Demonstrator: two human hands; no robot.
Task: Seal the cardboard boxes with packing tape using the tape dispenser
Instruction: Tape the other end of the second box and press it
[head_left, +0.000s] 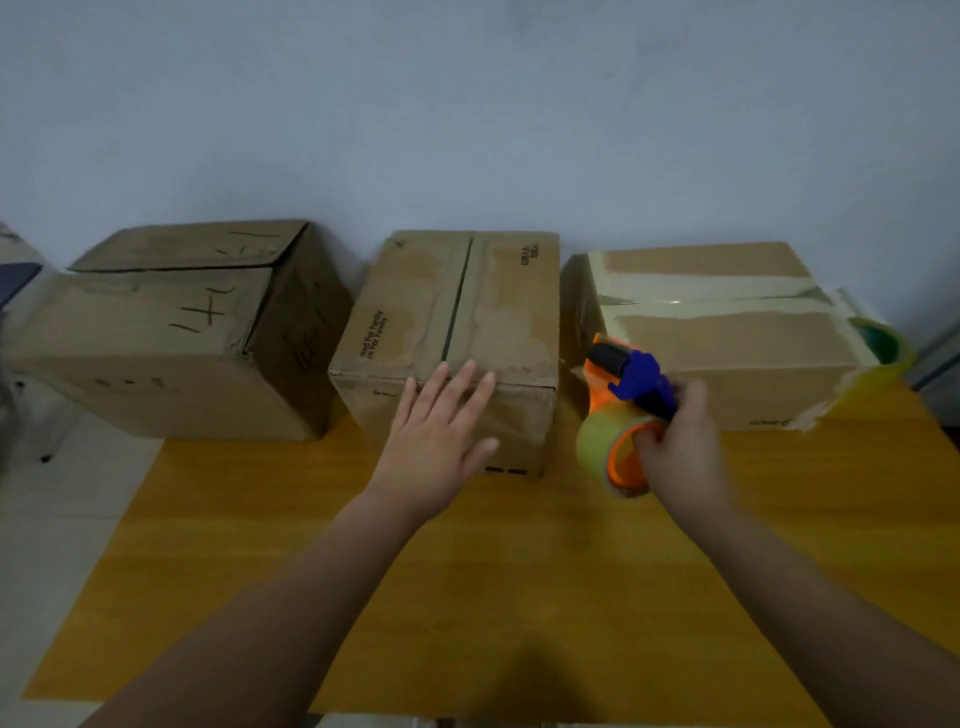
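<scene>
Three cardboard boxes stand in a row against the wall. The left box (171, 332) carries black handwriting and sits partly off the table. The middle box (457, 312) has closed flaps with a bare dark seam down its top. The right box (727, 332) has pale tape strips across its top. My left hand (441, 436) is spread open with straight fingers at the middle box's near top edge. My right hand (680, 447) grips an orange and blue tape dispenser (623, 400) with a yellowish tape roll, held between the middle and right boxes.
The boxes rest on a yellow wooden table (467, 597) whose left edge ends under the left box, with pale floor (57, 519) beyond. A green and yellow tape roll (883, 345) lies behind the right box. A grey wall stands close behind everything.
</scene>
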